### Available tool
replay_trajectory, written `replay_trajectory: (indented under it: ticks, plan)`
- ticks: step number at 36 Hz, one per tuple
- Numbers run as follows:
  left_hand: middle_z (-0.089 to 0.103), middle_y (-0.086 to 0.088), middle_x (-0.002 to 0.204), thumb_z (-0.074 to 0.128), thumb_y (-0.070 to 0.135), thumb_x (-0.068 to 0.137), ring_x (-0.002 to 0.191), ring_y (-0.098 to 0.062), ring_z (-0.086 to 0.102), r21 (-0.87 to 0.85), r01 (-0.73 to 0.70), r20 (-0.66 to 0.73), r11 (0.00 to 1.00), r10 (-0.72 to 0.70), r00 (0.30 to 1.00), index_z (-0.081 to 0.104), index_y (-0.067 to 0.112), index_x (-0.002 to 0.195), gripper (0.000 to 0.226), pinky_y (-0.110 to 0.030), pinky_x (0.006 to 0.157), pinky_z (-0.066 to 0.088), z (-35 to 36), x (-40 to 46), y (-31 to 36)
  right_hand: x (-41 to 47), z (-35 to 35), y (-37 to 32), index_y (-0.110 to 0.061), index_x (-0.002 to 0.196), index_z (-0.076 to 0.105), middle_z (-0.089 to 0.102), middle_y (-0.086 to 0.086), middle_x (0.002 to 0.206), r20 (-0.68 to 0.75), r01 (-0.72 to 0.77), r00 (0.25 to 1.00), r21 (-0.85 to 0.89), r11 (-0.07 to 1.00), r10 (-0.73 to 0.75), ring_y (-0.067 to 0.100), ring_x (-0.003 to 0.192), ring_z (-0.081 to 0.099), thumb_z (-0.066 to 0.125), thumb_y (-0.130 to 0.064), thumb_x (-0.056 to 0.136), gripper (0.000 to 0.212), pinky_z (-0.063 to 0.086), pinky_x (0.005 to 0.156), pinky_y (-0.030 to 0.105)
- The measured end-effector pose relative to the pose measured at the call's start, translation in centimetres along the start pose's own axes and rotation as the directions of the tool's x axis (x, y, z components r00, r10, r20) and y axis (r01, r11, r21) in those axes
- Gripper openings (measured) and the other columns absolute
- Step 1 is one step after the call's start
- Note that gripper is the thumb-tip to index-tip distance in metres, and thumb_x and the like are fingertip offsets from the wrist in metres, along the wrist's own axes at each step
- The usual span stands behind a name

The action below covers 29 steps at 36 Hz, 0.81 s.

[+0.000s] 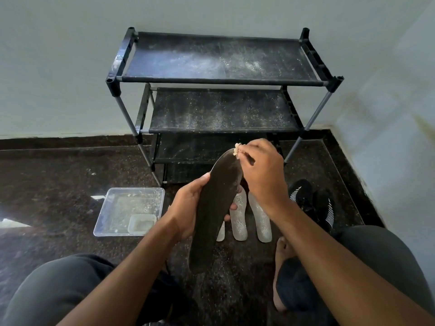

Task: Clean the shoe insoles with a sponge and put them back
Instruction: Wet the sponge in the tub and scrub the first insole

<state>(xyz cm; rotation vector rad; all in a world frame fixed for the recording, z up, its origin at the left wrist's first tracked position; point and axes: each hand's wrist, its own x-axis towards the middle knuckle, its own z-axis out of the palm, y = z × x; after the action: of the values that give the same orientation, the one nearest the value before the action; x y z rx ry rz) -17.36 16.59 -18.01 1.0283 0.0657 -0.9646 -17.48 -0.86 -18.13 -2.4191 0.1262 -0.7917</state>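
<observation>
My left hand (pixel 188 208) grips a long dark insole (pixel 211 208) around its middle and holds it upright, toe end away from me. My right hand (pixel 261 170) pinches a small pale sponge (pixel 237 150) and presses it against the insole's toe end. Three pale, speckled insoles (pixel 239 217) lie side by side on the dark floor behind the held one, partly hidden by it. A pair of black shoes with white stripes (pixel 313 203) stands on the floor to the right.
A clear plastic tray (pixel 110 208) holding a smaller tub (pixel 141 223) sits on the floor at the left. A dusty black shoe rack (pixel 221 83) stands against the wall ahead. My knees and a bare foot (pixel 282 255) are at the bottom. Walls meet in a corner at the right.
</observation>
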Motion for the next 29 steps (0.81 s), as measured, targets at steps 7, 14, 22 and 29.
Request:
replay_trajectory:
  ticks: [7,14,22,29]
  plan:
    - [0.074,-0.016,0.103,0.033,0.040,0.110,0.087,-0.030,0.073,0.011,-0.019,-0.043,1.000,0.020,0.999,0.062,0.014,0.135,0.046,-0.049,0.080,0.055,-0.1,0.1,0.0,-2.0,0.9,-2.0,0.001,0.100,0.073,0.064,0.008,0.097,0.121,0.196,0.972,0.061,0.979,-0.203,0.016,0.096,0.059,0.066,-0.001,0.094,0.009,0.045,0.094,0.016]
    - [0.070,-0.023,0.121,0.032,0.042,0.111,0.098,-0.039,0.066,0.051,-0.010,-0.012,0.999,0.011,1.000,0.058,0.009,0.140,0.051,-0.047,0.079,0.055,-0.4,0.1,0.0,-0.6,0.4,-0.9,0.001,0.115,0.071,0.059,0.008,0.101,0.079,0.074,0.994,0.011,0.997,-0.075,0.021,0.096,0.062,0.063,-0.004,0.097,0.021,0.054,0.086,0.028]
    - [0.072,-0.021,0.114,0.032,0.043,0.110,0.093,-0.036,0.069,0.015,0.006,-0.012,1.000,-0.006,1.000,0.060,0.006,0.137,0.054,-0.045,0.076,0.056,-0.2,0.0,0.1,-1.2,0.4,-1.4,0.000,0.100,0.074,0.060,0.009,0.094,0.100,0.211,0.973,-0.016,0.977,-0.209,0.018,0.091,0.057,0.067,-0.003,0.094,0.009,0.047,0.082,0.017]
    - [0.070,-0.024,0.118,0.029,0.043,0.111,0.096,-0.037,0.067,0.057,0.003,0.022,0.998,-0.004,1.000,0.059,0.004,0.139,0.057,-0.045,0.077,0.056,-0.5,0.2,-0.1,-0.3,-0.3,-0.8,0.003,0.096,0.074,0.061,0.009,0.091,0.032,0.095,0.995,-0.028,0.995,-0.095,0.020,0.086,0.060,0.065,-0.005,0.096,0.012,0.053,0.076,0.029]
